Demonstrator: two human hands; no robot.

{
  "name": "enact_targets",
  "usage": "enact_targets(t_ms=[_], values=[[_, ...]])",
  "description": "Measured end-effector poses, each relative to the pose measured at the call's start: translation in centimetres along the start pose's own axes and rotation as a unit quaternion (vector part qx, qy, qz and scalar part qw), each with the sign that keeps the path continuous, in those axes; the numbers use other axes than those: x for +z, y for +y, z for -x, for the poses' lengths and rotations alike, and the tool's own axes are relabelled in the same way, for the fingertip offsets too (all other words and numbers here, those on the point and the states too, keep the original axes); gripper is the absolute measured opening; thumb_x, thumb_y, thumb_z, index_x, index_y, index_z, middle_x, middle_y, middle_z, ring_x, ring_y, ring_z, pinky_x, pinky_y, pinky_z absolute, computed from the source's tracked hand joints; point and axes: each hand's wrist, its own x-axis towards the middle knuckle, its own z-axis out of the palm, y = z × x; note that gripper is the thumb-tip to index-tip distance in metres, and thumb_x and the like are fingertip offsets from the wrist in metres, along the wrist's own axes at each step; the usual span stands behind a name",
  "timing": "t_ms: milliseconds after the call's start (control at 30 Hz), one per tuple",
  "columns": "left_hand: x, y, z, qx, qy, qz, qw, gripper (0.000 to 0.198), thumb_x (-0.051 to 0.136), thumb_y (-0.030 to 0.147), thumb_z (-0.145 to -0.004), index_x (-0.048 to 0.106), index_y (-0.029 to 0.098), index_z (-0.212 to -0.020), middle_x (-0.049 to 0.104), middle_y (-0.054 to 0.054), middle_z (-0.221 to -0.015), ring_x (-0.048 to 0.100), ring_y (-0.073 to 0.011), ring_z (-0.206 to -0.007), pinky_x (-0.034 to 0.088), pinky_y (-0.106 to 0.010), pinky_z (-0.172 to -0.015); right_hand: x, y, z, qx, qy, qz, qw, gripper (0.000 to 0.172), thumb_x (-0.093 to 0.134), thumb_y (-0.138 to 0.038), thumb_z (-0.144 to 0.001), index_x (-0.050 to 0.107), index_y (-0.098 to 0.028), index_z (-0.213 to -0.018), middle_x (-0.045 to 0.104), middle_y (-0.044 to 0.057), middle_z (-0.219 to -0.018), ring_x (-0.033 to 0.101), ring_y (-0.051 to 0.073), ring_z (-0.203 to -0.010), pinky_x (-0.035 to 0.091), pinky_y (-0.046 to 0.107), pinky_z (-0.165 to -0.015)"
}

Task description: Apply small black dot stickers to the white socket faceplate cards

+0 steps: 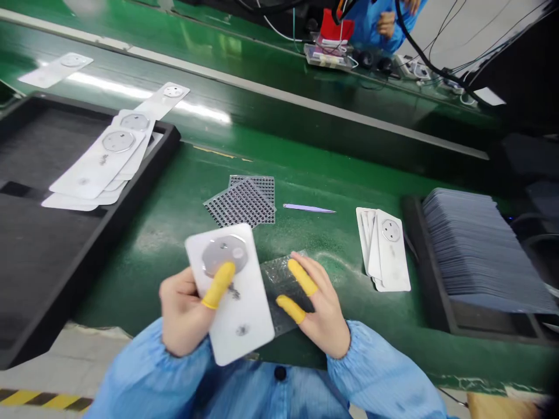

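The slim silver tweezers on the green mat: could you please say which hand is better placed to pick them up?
Probably the right hand: it rests open on the clear film, nearer the tweezers, while the left hand grips the white rectangular plate.

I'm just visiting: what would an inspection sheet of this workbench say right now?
Surface: green bench, glossy.
Job's things: white plate with a round metal disc; clear film beside it.
Clutter: dotted sheets, tweezers, plate stack, black tray holding plates, grey sheets.
Grips: left hand holds the white plate; right hand lies flat on the clear film.
Cables: black cables at far edge.
Surroundings: co-worker in blue beyond the bench.
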Motion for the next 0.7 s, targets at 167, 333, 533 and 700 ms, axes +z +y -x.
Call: enact_targets(t_ms=[167, 333, 533, 700], values=[[-4.5, -1.1, -2.8, 0.060, 0.030, -0.080, 0.995, 0.074, 0.070, 0.034, -0.069, 0.040, 0.021, -0.136, 0.074, -0.005, -0.095, 0.071, -0.0232, -0.072, 0.058, -0.028, -0.055, 0.6, 1.9, 0.5, -0.074, -0.070, 0.098, 0.990, 0.027, 0.056, -0.008, -0.086, 0.060, -0.019, -0.111, 0.051, 0.015, -0.136, 0.038, 0.029, -0.134, 0.039, 0.058, -0.102], [-2.8, -1.7, -0.9, 0.077, -0.155, -0.150, 0.973, 0.034, 0.061, 0.039, -0.077, 0.071, 0.014, -0.100, 0.072, -0.011, -0.107, 0.067, -0.0286, -0.099, 0.055, -0.034, -0.084, -0.9, 1.4, 0.2, -0.070, -0.012, 0.064, 0.995, 0.027, 0.060, -0.009, -0.084, 0.061, -0.019, -0.110, 0.058, 0.013, -0.128, 0.044, 0.026, -0.130, 0.041, 0.055, -0.103], [2.2, -1.7, 1.2, 0.050, -0.286, -0.066, 0.955, 0.021, 0.061, 0.030, -0.080, 0.074, 0.016, -0.091, 0.075, -0.008, -0.090, 0.070, -0.0228, -0.082, 0.055, -0.032, -0.075, -2.4, 0.2, 1.0, -0.102, -0.060, 0.112, 0.987, 0.027, 0.059, -0.009, -0.083, 0.061, -0.020, -0.108, 0.059, 0.012, -0.128, 0.042, 0.029, -0.131, 0.035, 0.061, -0.104], [2.7, -2.2, 1.5, 0.095, -0.313, -0.107, 0.939, 0.015, 0.059, 0.021, -0.080, 0.072, 0.017, -0.086, 0.074, -0.006, -0.084, 0.068, -0.0202, -0.075, 0.053, -0.028, -0.066, -2.4, -1.0, -0.3, -0.087, 0.000, 0.060, 0.994, 0.028, 0.057, -0.008, -0.083, 0.060, -0.022, -0.107, 0.066, 0.008, -0.108, 0.061, 0.021, -0.105, 0.044, 0.050, -0.100]])
